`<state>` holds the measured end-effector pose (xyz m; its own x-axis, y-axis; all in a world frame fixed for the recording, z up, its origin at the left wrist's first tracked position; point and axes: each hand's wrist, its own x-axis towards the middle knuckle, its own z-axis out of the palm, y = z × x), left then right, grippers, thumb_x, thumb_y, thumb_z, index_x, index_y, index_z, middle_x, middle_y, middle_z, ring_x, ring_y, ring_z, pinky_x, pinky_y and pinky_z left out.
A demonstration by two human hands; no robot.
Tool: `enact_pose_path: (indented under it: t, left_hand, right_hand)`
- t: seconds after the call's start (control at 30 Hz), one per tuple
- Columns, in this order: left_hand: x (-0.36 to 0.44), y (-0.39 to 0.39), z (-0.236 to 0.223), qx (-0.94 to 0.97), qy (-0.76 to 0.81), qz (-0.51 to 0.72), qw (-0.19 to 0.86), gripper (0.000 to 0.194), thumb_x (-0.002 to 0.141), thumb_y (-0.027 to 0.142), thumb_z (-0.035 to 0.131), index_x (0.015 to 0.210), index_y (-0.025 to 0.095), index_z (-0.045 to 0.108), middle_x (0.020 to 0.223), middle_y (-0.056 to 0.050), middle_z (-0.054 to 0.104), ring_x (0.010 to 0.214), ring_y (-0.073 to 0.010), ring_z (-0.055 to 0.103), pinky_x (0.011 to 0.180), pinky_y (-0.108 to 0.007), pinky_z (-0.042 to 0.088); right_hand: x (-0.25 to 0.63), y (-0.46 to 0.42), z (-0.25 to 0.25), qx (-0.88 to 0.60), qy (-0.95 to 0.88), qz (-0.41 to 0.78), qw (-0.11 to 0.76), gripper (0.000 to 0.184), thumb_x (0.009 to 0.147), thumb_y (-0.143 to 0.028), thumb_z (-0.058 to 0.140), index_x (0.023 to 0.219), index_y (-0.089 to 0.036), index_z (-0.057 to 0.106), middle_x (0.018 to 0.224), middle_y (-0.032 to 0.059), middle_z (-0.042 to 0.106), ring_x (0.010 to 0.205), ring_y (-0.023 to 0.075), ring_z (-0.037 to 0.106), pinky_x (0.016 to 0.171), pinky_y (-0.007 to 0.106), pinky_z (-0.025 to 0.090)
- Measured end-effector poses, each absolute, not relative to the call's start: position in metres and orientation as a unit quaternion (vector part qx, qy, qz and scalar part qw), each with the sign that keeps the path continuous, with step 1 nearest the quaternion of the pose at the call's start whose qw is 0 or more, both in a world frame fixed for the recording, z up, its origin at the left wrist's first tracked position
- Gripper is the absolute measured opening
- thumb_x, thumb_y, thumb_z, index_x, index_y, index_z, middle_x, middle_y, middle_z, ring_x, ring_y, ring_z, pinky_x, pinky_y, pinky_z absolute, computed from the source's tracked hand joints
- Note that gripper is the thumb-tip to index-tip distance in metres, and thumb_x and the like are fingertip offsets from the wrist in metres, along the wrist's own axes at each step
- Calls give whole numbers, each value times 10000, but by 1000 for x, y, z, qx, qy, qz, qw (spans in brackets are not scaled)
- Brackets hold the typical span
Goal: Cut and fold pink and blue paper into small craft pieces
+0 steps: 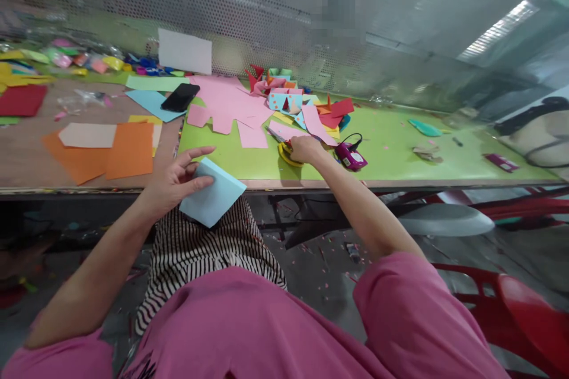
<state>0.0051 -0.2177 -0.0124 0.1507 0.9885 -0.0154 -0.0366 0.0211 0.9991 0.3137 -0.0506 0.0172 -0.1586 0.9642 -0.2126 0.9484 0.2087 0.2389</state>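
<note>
My left hand (184, 177) pinches a folded piece of light blue paper (217, 192) between thumb and fingers, just in front of the table edge above my lap. Over on the green table cover, my right hand (303, 150) has its fingers closed at the yellow handles of a pair of scissors (284, 154). The scissor blades point away to the upper left, towards cut pink paper (252, 135). Part of the handles is hidden by my fingers. A purple device with a black cord loop (352, 156) lies to the right of this hand.
Orange sheets (128, 151) lie on the left, with a black phone (180, 97) behind them. Coloured paper pieces (284, 100) are heaped at the back, below a perforated metal wall (267, 12). A red chair (528, 314) stands at the lower right.
</note>
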Motion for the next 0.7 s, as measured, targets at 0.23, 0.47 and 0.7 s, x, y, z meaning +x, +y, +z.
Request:
enact_pose_path:
  t: [0.23, 0.47, 0.7]
  left_hand:
    - [-1, -218, -18, 529, 464, 479, 525, 533, 712, 432, 844, 1173, 224, 675, 831, -2, 638, 728, -146, 567, 589, -219, 449]
    - [-3, -221, -18, 514, 471, 506, 507, 449, 693, 448, 845, 1034, 211, 673, 768, 9, 621, 680, -145, 567, 551, -222, 451]
    - [-3, -221, -19, 486, 465, 526, 521, 391, 707, 434, 848, 972, 215, 661, 787, 1, 659, 708, -154, 599, 583, -239, 485]
  right_hand:
    - [313, -74, 21, 615, 777, 17, 134, 462, 817, -326, 632, 1196, -62, 637, 1152, 229, 696, 1029, 312, 654, 787, 340, 475]
    - [329, -141, 20, 535, 786, -287, -115, 333, 833, -437, 643, 1034, -189, 548, 905, 52, 630, 766, 176, 569, 673, 299, 448]
    - [334, -213, 1, 375, 675, -629, -91, 517, 812, -602, 754, 1043, -215, 500, 842, -31, 481, 664, 84, 402, 536, 204, 348]
